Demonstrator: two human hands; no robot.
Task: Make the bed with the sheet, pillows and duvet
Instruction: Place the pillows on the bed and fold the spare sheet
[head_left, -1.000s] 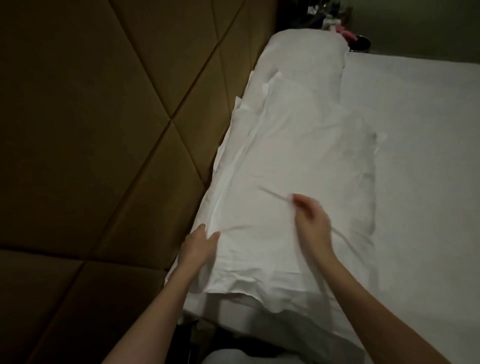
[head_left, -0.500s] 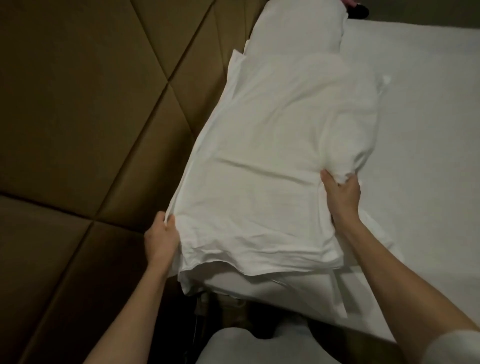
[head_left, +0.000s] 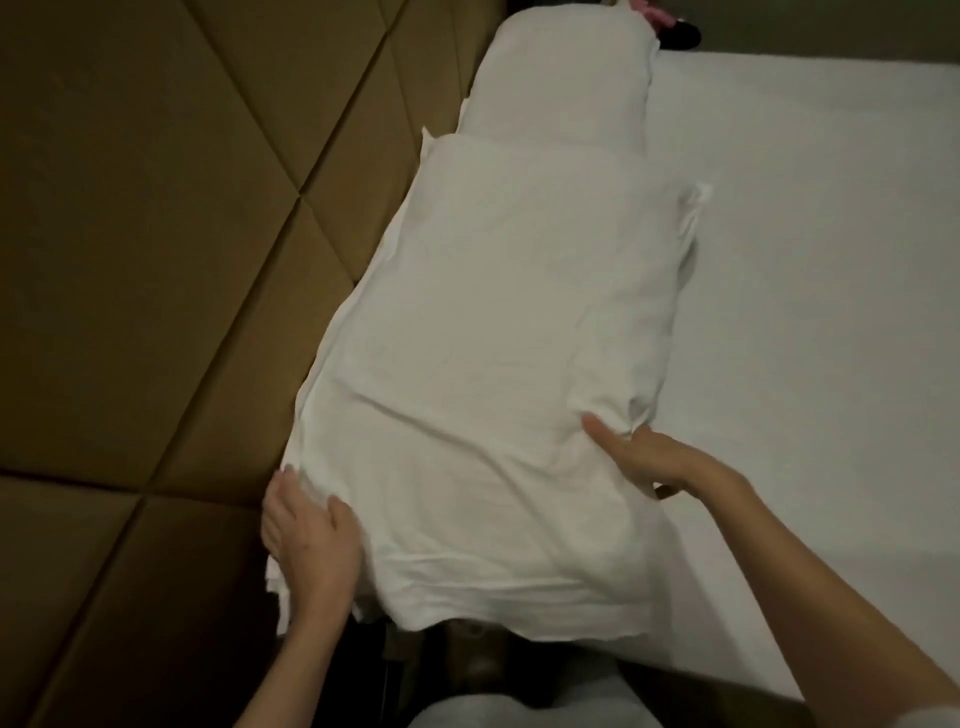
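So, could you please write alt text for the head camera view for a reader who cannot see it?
Two bare hands settle a white pillow at the head of a bed: the left hand rests on its near corner by the padded brown headboard, and the right hand touches its opposite edge. A second pillow lies beyond it, on the white sheet.

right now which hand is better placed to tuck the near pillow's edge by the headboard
Left. The left hand already lies on the near pillow at its corner beside the headboard. The right hand lies on the opposite edge, by the sheet.
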